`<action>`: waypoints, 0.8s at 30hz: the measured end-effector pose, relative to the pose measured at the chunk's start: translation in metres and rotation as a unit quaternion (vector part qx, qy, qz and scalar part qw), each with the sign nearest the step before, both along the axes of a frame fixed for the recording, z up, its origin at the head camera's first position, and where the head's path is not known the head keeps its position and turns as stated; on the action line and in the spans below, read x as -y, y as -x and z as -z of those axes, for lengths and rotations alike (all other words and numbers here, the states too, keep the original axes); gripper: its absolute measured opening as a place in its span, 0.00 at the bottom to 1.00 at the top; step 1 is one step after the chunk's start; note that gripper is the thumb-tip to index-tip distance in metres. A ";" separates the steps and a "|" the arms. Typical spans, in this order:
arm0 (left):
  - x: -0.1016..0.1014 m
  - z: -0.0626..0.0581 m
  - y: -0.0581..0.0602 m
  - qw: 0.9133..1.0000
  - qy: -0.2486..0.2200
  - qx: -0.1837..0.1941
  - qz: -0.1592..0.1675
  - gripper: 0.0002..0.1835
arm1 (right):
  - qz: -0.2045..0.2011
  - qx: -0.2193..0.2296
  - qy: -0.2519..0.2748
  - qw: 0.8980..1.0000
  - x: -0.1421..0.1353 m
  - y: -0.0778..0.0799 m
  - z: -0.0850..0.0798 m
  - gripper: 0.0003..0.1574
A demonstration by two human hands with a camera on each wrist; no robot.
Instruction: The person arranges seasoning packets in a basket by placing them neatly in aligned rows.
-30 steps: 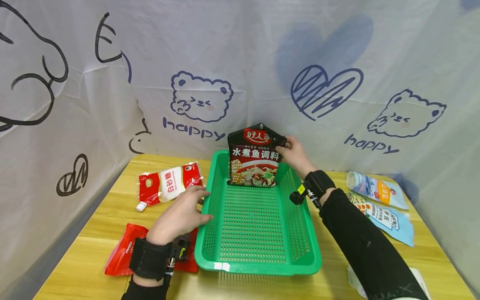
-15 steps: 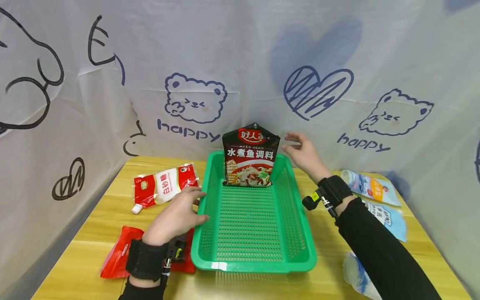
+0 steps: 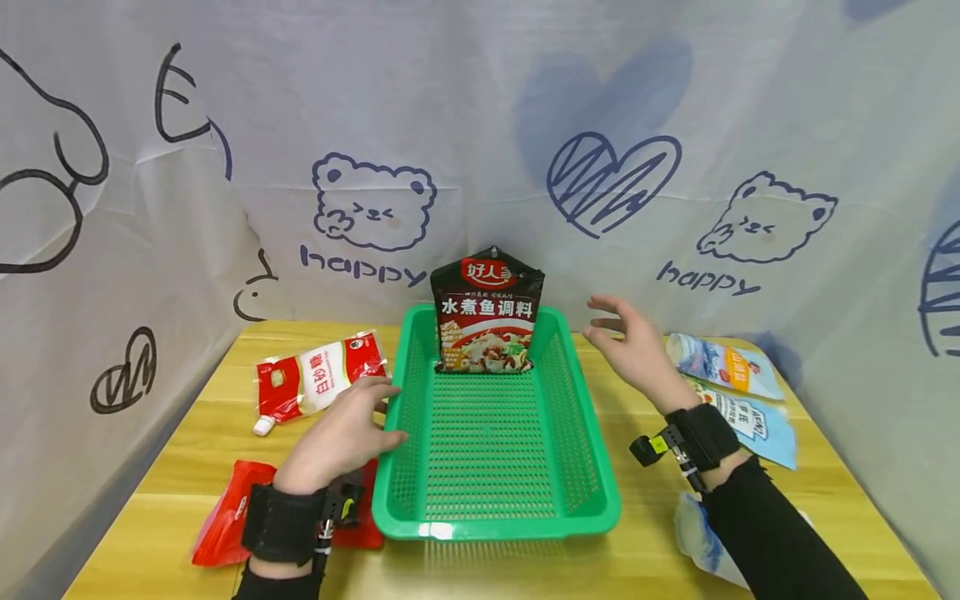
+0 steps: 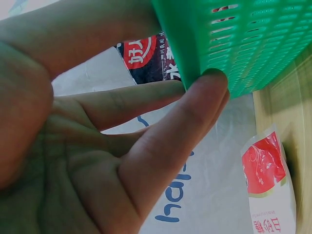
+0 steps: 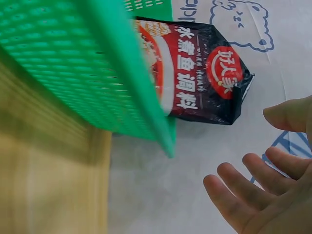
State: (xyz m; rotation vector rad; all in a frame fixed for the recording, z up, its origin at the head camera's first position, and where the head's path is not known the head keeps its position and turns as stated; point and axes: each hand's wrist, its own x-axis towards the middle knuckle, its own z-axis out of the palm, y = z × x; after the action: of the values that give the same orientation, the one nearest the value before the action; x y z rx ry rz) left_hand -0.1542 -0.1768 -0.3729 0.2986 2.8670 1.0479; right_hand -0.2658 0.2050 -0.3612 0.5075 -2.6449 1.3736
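Observation:
A green plastic basket [image 3: 495, 528] with perforated walls stands on the table in the head view. My left hand [image 3: 341, 437] holds its left rim, and in the left wrist view a fingertip [image 4: 207, 90] lies against the outer wall. At the basket's far end, a dark red and black seasoning packet [image 3: 487, 312] stands upright, leaning back and rising above the rim. My right hand [image 3: 630, 346] is in the air to the right of the basket, fingers spread and holding nothing. The right wrist view shows a gap between that hand and the packet [image 5: 195, 73].
Left of the basket lie a red and white sugar pouch [image 3: 322, 375] and red packages [image 3: 232, 517], partly under my left arm. On the right are two light-blue pouches [image 3: 731, 367] and another package [image 3: 705, 542] partly behind my sleeve. A drawn-on white cloth [image 3: 480, 100] hangs behind.
My right hand has let go of the seasoning packet's top corner and drawn away to the right. The packet stays standing in the basket. My left hand remains at the rim.

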 end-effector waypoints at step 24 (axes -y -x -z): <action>0.002 0.000 0.003 1.000 0.000 0.000 0.002 0.34 | 0.027 0.128 0.045 0.990 0.008 -0.043 0.064 0.40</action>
State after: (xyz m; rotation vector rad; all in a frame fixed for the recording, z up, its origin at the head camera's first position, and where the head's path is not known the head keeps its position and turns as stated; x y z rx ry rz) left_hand -0.1568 -0.1786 -0.3733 0.3057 2.8650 1.0483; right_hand -0.2231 0.1971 -0.4248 0.2630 -2.7502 1.6317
